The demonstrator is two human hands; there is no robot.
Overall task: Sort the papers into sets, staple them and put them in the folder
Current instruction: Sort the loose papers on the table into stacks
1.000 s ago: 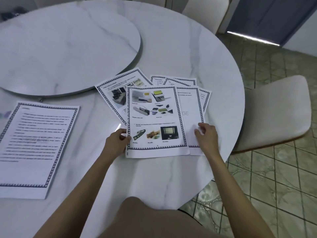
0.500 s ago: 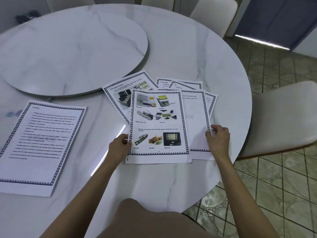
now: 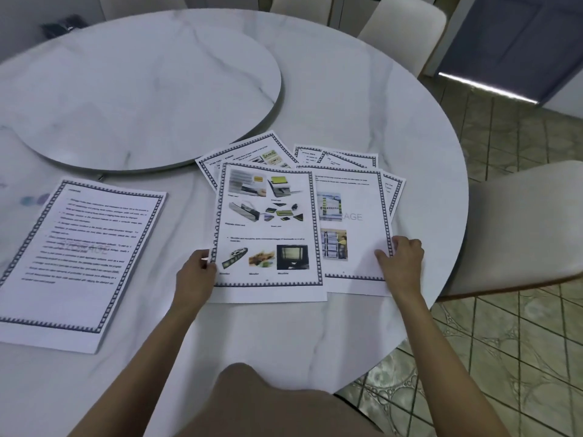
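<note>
**Papers fanned on a marble table, one sheet edge held in each hand**

Tabletop and room. A round white table with a grey-veined marble pattern (image 3: 362, 99) fills most of the head view. A raised round turntable of the same pattern (image 3: 142, 89) sits on its far left part. One cream padded chair (image 3: 520, 222) stands just beside the right rim, and a second cream chair (image 3: 403, 29) stands beyond the far edge. The floor of greenish patterned tiles (image 3: 504, 342) shows at right. A dark blue door (image 3: 511, 42) has a bright strip of light at its foot.

Papers. A fan of white printed sheets with dark film-strip borders (image 3: 347, 159) lies near the table's near right rim. Uppermost is the front picture sheet (image 3: 268, 228), which carries colour photographs of devices. The second sheet (image 3: 353, 216) lies to its right and partly under it, with two small photographs. A separate text sheet (image 3: 82, 257) lies flat, well apart at the left.

Hands. The left hand (image 3: 195, 272) pinches the left edge of the front picture sheet. The right hand (image 3: 402, 263) grips the right edge of the second sheet, thumb on top and fingers curled.

Writing. A faint grey watermark on the text sheet reads "STORAGE". On the second sheet only "AGE" of the watermark is uncovered. A heading on the rear left sheet of the fan reads partly "OTHER TYPES … STORAGE". The captions and body text are too blurred to read.
</note>
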